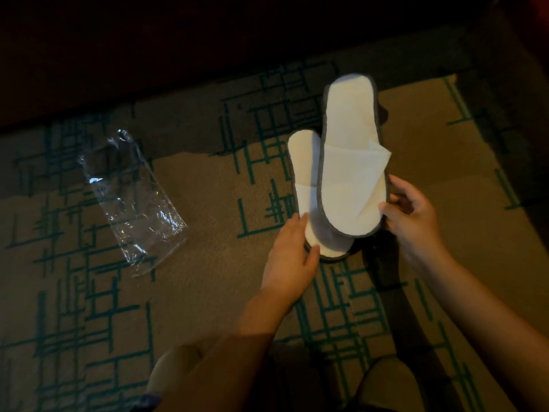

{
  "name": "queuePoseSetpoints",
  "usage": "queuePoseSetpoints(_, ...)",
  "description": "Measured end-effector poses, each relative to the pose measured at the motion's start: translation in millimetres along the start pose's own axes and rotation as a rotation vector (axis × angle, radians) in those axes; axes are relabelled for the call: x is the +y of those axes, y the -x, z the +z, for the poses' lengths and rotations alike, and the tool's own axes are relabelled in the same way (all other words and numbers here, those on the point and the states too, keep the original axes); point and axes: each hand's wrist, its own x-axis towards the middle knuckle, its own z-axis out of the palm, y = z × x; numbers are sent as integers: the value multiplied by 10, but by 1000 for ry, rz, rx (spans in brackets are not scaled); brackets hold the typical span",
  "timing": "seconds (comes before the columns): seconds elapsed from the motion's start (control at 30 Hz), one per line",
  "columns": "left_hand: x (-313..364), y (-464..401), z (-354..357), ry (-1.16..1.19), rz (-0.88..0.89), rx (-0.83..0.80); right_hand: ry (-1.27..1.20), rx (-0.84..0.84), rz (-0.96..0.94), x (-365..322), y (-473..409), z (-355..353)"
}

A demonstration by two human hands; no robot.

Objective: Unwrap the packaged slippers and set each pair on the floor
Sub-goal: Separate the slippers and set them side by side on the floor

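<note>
Your right hand (pixel 411 217) pinches the toe end of the upper slipper (pixel 352 156), fingers closed on its grey edge, while your left hand (pixel 292 254) presses flat on the lower slipper (pixel 303 171) against the carpet (pixel 208 203). Both look light, thin and floppy, so grip the stiffer sole rim. The empty plastic wrapper (pixel 130 197) lies well apart on your left.

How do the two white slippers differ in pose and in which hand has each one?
The right-hand slipper is lifted and lies over the left-hand slipper, hiding part of it. The right hand grips the upper one at its toe end; the left hand touches the lower one's toe end. The upper one reaches further from the person. Both are white with a grey edge and out of the plastic wrapper.
</note>
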Motion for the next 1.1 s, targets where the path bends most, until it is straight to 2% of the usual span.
queuePoseSetpoints(0.07,154,-7,-133,469,-246,143,-16,-40,-16,-31,30,56)
queuePoseSetpoints(0.13,232,-43,-283,734,-355,173,7,-106,-39,-69,102,155)
queuePoseSetpoints(0.3,20,-16,-555,700,-268,207,47,-362,-97,-167,261,459)
queuePoseSetpoints(0.37,-122,37,-652,735,-291,248,272,-383,-223,-136,254,509)
queuePoseSetpoints(0.47,-368,131,-731,785,-415,294,896,-324,-680,-3,193,461)
queuePoseSetpoints(0.5,-440,162,-739,776,-469,283,1059,-349,-777,63,180,431)
queuePoseSetpoints(0.57,-553,203,-746,718,-568,223,1271,-443,-802,179,184,386)
queuePoseSetpoints(0.67,-584,219,-713,531,-606,158,1379,-575,-703,302,227,344)
queuePoseSetpoints(0.73,-556,248,-660,202,-536,244,1392,-636,-629,337,232,317)
queuePoseSetpoints(0.8,-560,301,-617,-135,-387,328,1409,-651,-612,343,224,294)
queuePoseSetpoints(0.83,-583,324,-598,-256,-300,298,1403,-642,-615,347,218,288)
queuePoseSetpoints(0.9,-676,334,-547,-431,-136,119,1401,-630,-628,337,214,290)
queuePoseSetpoints(1.0,-764,311,-473,-502,-120,-108,1419,-659,-604,325,204,332)
queuePoseSetpoints(1.1,-768,283,-439,-483,-131,-129,1426,-681,-568,309,191,366)
